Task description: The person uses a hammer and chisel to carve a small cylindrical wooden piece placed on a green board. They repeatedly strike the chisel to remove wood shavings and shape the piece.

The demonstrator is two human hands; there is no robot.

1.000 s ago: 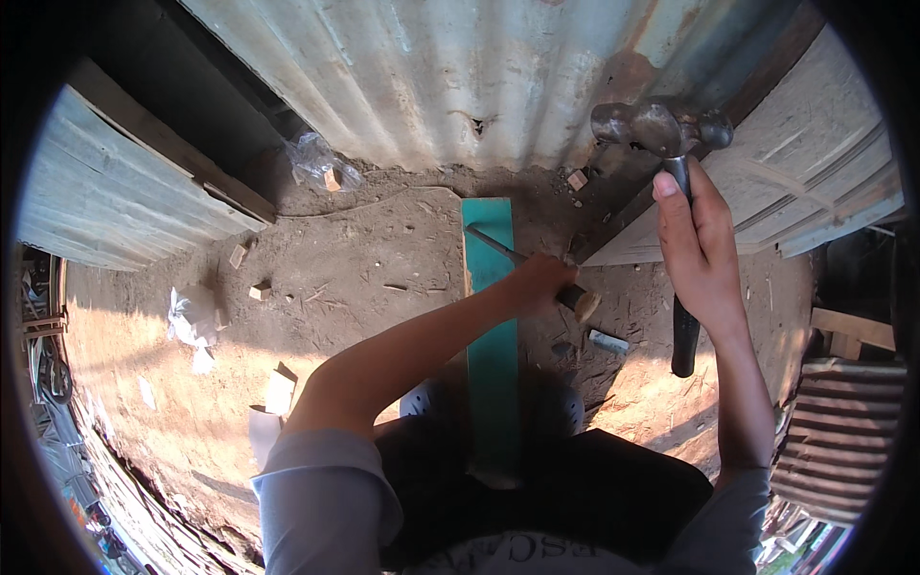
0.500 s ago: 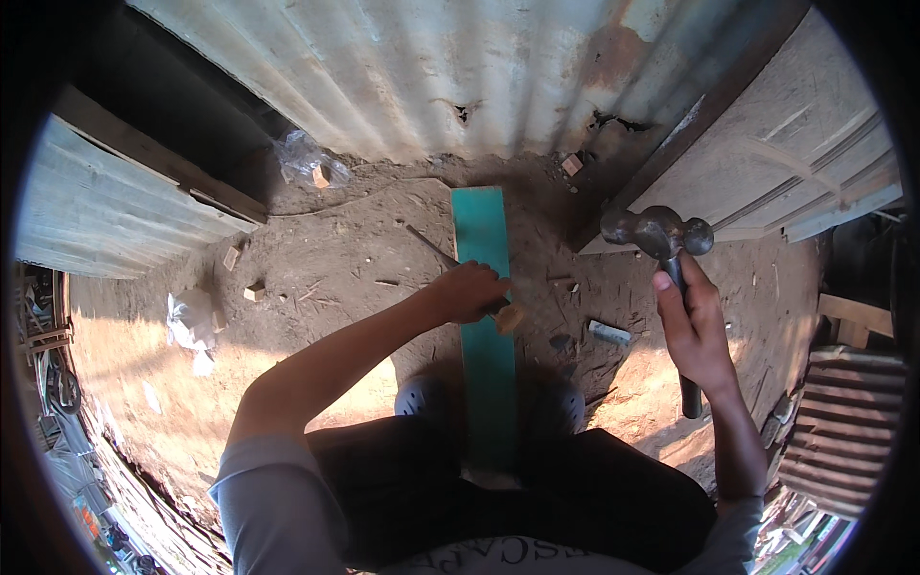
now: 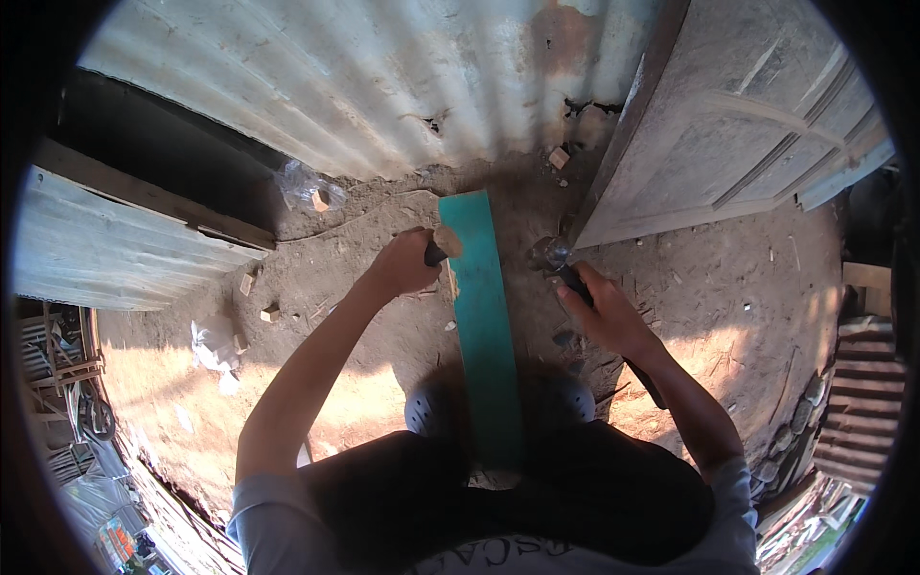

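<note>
My left hand (image 3: 402, 264) is closed around a chisel (image 3: 444, 243) with a dark handle and a tan, round butt end. Its blade is hidden behind the hand. The fist is by the left edge of a long green board (image 3: 484, 316), which lies lengthwise between my legs. Bare pale wood shows on that edge just below the chisel. To the right of the board, my right hand (image 3: 609, 311) grips a ball-peen hammer (image 3: 551, 253) by its dark handle. The hammer head is apart from the chisel and the board.
Ahead stands a corrugated metal sheet (image 3: 383, 96), with a panelled door (image 3: 728, 134) at the right. Small wood blocks (image 3: 270, 313) and a white plastic bag (image 3: 215, 343) lie on the dirt ground at the left. Blue-grey clogs (image 3: 425, 410) flank the board.
My left hand has moved left and up from over the board to its left edge, turning the chisel. My right hand has brought the hammer down and left, nearer the board.
</note>
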